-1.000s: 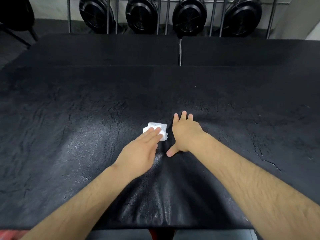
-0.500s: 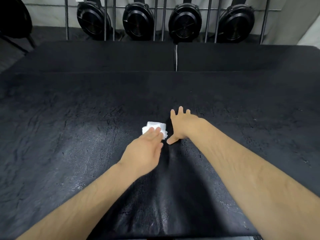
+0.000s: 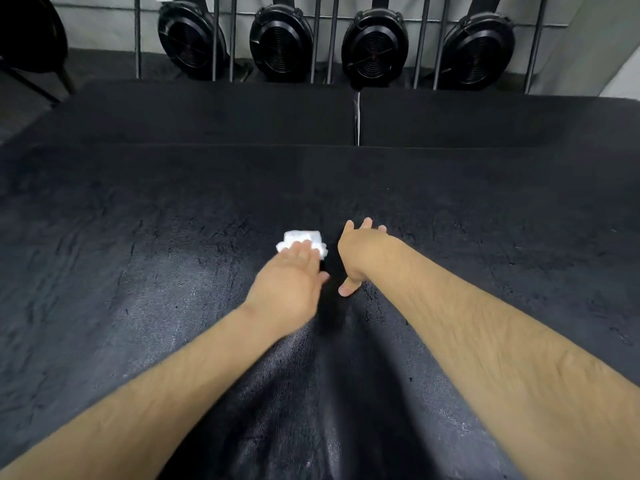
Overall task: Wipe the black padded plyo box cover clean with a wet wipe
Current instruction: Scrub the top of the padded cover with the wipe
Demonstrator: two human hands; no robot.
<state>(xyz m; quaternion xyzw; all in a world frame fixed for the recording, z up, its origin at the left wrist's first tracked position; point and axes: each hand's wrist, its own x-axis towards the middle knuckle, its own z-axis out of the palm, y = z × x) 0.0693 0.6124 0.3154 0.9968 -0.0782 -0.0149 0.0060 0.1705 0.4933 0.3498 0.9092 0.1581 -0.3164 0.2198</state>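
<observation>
The wet wipe (image 3: pixel 301 237) is a small, bunched white wad lying out on the black padded plyo box cover (image 3: pixel 138 271), roughly halfway across its top. Everything else is easiest placed from that wipe.

The left hand (image 3: pixel 289 287) lies flat over the near edge of the wipe. Its fingers (image 3: pixel 304 252) are straight and pressed together, pushing down on the wad, so only the far half of the wipe shows beyond the fingertips. The hand is somewhat blurred.

Just to the right of the wipe, apart from it by a narrow strip of black, the right hand (image 3: pixel 360 252) is planted palm-down on the cover. Its fingers (image 3: pixel 365 224) are straight and slightly spread, holding nothing, and reach a little beyond the wipe. The thumb (image 3: pixel 346 289) sticks out back toward the person. Both bare forearms run back from the wipe to the bottom corners of the view.

Nearer than the wipe, the cover's skin glistens and puckers into soft folds between the arms. To the left of the wipe it looks dull, creased and cracked.

Beyond the wipe, past the cover's far edge, two more black pads (image 3: pixel 214 112) lie side by side with a thin gap (image 3: pixel 357 116) between them. Behind those stands a row of four round black fan housings (image 3: pixel 282 41) behind upright metal bars (image 3: pixel 334 39).
</observation>
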